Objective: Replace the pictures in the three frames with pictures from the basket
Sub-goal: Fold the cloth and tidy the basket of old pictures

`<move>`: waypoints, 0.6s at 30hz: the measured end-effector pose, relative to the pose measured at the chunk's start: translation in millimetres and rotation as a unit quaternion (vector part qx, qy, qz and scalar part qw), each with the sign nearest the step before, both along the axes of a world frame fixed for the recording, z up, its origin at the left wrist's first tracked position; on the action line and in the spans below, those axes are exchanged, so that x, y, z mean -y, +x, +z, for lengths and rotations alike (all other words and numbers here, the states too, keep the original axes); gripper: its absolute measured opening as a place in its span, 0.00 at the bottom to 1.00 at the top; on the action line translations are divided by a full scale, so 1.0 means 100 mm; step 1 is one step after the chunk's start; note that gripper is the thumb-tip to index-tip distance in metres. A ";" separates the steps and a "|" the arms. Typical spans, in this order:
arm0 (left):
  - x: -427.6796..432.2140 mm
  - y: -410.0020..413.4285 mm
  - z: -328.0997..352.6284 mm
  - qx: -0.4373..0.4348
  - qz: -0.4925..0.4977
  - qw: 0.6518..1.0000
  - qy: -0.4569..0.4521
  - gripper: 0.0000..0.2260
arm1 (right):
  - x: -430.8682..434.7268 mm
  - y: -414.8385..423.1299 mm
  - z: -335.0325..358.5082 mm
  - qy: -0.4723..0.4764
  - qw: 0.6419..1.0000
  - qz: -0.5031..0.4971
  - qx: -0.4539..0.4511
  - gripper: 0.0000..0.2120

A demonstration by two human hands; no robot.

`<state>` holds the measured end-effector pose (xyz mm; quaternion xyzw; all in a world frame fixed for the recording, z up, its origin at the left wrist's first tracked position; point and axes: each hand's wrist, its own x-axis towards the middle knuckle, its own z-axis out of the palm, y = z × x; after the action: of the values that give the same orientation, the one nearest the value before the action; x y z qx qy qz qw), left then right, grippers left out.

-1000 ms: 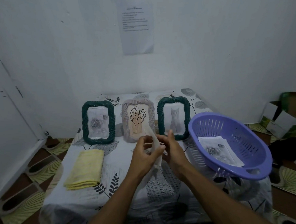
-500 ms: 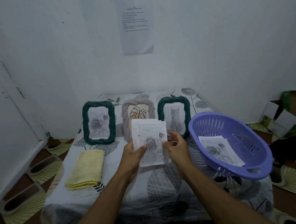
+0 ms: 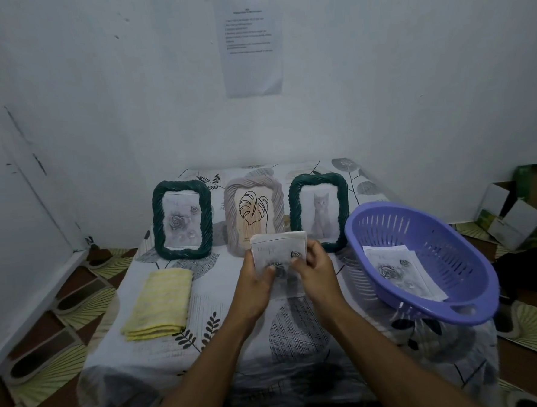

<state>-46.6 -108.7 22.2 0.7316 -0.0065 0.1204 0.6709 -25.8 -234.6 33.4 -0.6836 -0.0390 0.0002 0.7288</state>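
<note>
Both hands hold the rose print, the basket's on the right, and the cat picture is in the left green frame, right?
One slip: in the head view the cat picture is in the right green frame. The left hand and right hand do hold the rose print, and the basket is on the right.

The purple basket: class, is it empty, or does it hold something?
Not empty. The purple basket holds paper pictures lying on its floor; the top one shows roses.

You've got three frames lined up: left green frame (image 3: 159,222), beige frame (image 3: 232,219), right green frame (image 3: 295,212). One basket (image 3: 472,272), one yellow cloth (image 3: 158,304), one wall sheet (image 3: 251,47). The stack of pictures (image 3: 276,247) you're holding? Can't count the sheets.
</note>
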 end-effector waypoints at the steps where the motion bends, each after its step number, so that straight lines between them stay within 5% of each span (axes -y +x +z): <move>1: 0.02 -0.01 -0.01 0.004 0.000 1.000 0.002 0.16 | 0.00 -0.01 -0.02 -0.003 1.000 0.001 -0.004 0.14; 13: 0.10 -0.07 -0.14 0.020 0.009 1.000 0.007 0.14 | 0.03 -0.12 -0.15 -0.080 0.996 -0.029 0.006 0.11; 18: 0.17 0.01 0.16 0.050 0.012 0.999 0.005 0.11 | 0.12 -0.08 0.16 -0.135 0.985 -0.076 0.080 0.07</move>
<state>-45.6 -126.1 37.8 0.7283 -0.0324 0.1649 0.6643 -33.8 -246.7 49.6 -0.7748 -0.0447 -0.1045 0.6219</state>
